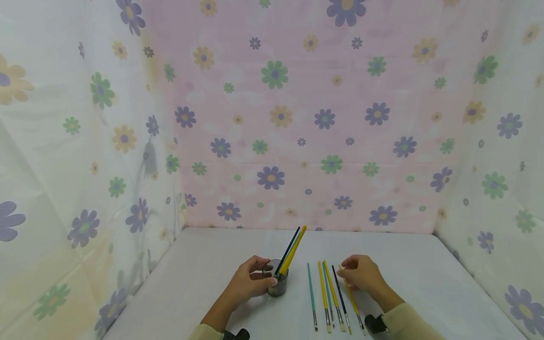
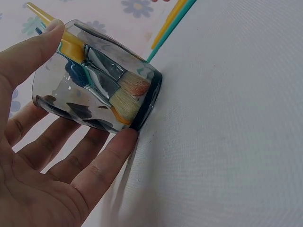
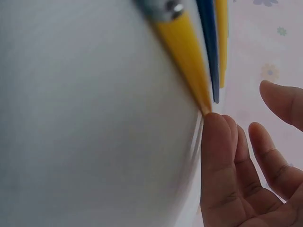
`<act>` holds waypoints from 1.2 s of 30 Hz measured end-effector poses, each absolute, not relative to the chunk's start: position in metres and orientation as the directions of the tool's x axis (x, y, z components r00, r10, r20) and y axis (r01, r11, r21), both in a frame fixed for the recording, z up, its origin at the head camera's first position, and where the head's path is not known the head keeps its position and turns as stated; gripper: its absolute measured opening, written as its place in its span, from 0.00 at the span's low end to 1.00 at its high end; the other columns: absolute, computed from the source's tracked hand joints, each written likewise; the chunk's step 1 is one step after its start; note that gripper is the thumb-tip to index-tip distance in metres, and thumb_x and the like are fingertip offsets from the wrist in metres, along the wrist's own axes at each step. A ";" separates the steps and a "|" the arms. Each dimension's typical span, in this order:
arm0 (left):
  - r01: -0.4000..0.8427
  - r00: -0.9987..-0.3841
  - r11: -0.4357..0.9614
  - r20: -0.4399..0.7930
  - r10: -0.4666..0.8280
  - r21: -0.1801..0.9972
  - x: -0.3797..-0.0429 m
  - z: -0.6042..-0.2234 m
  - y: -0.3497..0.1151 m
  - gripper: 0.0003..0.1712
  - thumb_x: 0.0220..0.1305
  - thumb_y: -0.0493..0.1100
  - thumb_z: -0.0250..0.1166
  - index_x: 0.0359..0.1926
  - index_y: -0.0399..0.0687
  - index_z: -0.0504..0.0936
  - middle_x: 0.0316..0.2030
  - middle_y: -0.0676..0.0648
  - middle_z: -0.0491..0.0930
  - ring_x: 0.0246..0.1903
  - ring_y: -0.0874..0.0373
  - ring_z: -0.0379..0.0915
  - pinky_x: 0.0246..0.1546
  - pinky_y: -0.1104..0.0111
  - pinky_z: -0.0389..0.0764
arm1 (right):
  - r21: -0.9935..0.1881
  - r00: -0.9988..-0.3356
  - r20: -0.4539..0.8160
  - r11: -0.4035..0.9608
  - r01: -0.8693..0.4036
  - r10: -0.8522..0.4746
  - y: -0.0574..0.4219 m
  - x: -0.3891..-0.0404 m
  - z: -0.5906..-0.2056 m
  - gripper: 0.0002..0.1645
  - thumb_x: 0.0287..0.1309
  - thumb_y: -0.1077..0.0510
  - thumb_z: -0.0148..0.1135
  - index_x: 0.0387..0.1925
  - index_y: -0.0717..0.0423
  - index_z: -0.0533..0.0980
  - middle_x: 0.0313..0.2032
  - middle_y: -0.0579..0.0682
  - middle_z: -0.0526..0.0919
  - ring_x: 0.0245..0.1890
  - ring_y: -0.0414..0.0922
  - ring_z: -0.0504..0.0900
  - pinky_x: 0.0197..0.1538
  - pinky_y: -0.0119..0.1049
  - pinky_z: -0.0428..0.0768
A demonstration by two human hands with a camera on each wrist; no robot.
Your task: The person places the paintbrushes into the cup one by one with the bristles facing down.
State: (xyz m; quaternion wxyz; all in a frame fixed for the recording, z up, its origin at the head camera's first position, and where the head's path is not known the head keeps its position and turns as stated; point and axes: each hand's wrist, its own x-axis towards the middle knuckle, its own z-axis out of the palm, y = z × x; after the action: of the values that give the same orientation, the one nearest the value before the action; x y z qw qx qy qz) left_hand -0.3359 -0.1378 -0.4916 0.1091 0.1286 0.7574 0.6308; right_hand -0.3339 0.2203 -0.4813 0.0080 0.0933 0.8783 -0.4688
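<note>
- Left sleeve (image 1: pixel 206 332): pale yellowish cream, plain; lower part cut off by the view's edge.
- Right sleeve (image 1: pixel 412 324): matching pale cream, lightly creased; more of it shows.
- Left wrist camera (image 1: pixel 241 335): black, rounded end, partly cropped.
- Right wrist camera (image 1: pixel 375 324): black, compact, rounded, just beside the sleeve's edge.
- Left grip (image 1: pixel 251 279), right grip (image 1: pixel 361 274): both bare hands.

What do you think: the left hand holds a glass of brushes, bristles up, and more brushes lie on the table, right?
Nearly! The brushes in the glass point bristles down, not up; the left wrist view shows it. The left hand does hold the glass, and more brushes lie on the table.
</note>
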 end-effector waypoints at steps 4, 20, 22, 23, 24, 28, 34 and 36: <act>0.055 -0.943 0.169 -0.005 0.333 0.984 -0.336 -0.492 -0.138 0.38 0.58 0.49 0.79 0.66 0.46 0.74 0.63 0.39 0.77 0.59 0.47 0.80 0.47 0.55 0.89 | -0.800 -0.973 -0.161 0.556 0.226 0.164 0.225 -0.335 -0.483 0.19 0.55 0.57 0.77 0.45 0.61 0.80 0.42 0.56 0.86 0.34 0.46 0.85 0.31 0.39 0.87; 0.056 -0.945 0.169 -0.003 0.328 0.984 -0.337 -0.495 -0.139 0.41 0.58 0.50 0.79 0.68 0.44 0.72 0.63 0.40 0.77 0.58 0.49 0.80 0.46 0.55 0.89 | -0.715 -0.967 -0.210 0.651 0.253 0.146 0.228 -0.330 -0.482 0.24 0.49 0.57 0.81 0.43 0.62 0.79 0.36 0.54 0.83 0.29 0.46 0.83 0.27 0.38 0.85; 0.057 -0.945 0.168 -0.001 0.328 0.984 -0.337 -0.495 -0.139 0.41 0.58 0.49 0.79 0.68 0.44 0.72 0.63 0.40 0.77 0.58 0.49 0.80 0.46 0.55 0.89 | -0.703 -0.969 -0.209 0.668 0.244 0.135 0.227 -0.329 -0.481 0.23 0.48 0.57 0.82 0.42 0.61 0.79 0.35 0.54 0.83 0.29 0.46 0.82 0.26 0.37 0.85; 0.059 -0.945 0.167 0.001 0.328 0.984 -0.337 -0.495 -0.139 0.41 0.58 0.49 0.79 0.68 0.44 0.72 0.63 0.40 0.77 0.58 0.49 0.80 0.46 0.55 0.89 | -0.698 -0.969 -0.208 0.674 0.242 0.133 0.226 -0.328 -0.480 0.23 0.48 0.58 0.82 0.41 0.61 0.79 0.35 0.54 0.83 0.28 0.46 0.82 0.26 0.37 0.85; 0.059 -0.945 0.167 0.001 0.328 0.984 -0.337 -0.495 -0.138 0.40 0.58 0.49 0.79 0.67 0.44 0.72 0.63 0.39 0.77 0.58 0.49 0.80 0.46 0.55 0.89 | -0.695 -0.970 -0.206 0.679 0.237 0.127 0.225 -0.327 -0.479 0.23 0.47 0.59 0.82 0.41 0.62 0.78 0.34 0.54 0.82 0.28 0.46 0.82 0.26 0.37 0.84; 0.060 -0.944 0.172 0.000 0.329 0.983 -0.336 -0.494 -0.138 0.40 0.58 0.49 0.79 0.67 0.44 0.73 0.63 0.38 0.77 0.57 0.49 0.81 0.46 0.55 0.89 | -0.688 -0.971 -0.211 0.687 0.232 0.117 0.223 -0.325 -0.476 0.21 0.44 0.62 0.82 0.37 0.61 0.78 0.33 0.54 0.83 0.25 0.45 0.82 0.25 0.35 0.83; 0.051 -0.944 0.167 -0.007 0.329 0.985 -0.336 -0.495 -0.137 0.40 0.58 0.49 0.79 0.68 0.44 0.72 0.63 0.40 0.77 0.58 0.49 0.80 0.46 0.55 0.89 | -0.682 -0.968 -0.222 0.691 0.240 0.117 0.224 -0.325 -0.475 0.19 0.44 0.66 0.80 0.36 0.62 0.78 0.32 0.54 0.83 0.23 0.46 0.83 0.25 0.35 0.84; 0.050 -0.945 0.168 -0.008 0.327 0.984 -0.337 -0.495 -0.137 0.40 0.58 0.49 0.79 0.68 0.44 0.73 0.63 0.40 0.77 0.58 0.49 0.81 0.46 0.55 0.89 | -0.679 -0.966 -0.227 0.691 0.247 0.122 0.225 -0.326 -0.475 0.18 0.43 0.66 0.79 0.36 0.62 0.79 0.32 0.53 0.82 0.24 0.46 0.83 0.25 0.35 0.84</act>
State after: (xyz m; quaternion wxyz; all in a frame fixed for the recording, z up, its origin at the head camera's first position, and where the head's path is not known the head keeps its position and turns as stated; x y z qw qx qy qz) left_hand -0.3369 -0.1370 -0.4951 0.1098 0.1246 0.7564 0.6327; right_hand -0.3260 0.2250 -0.4751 0.0822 0.1007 0.9159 -0.3797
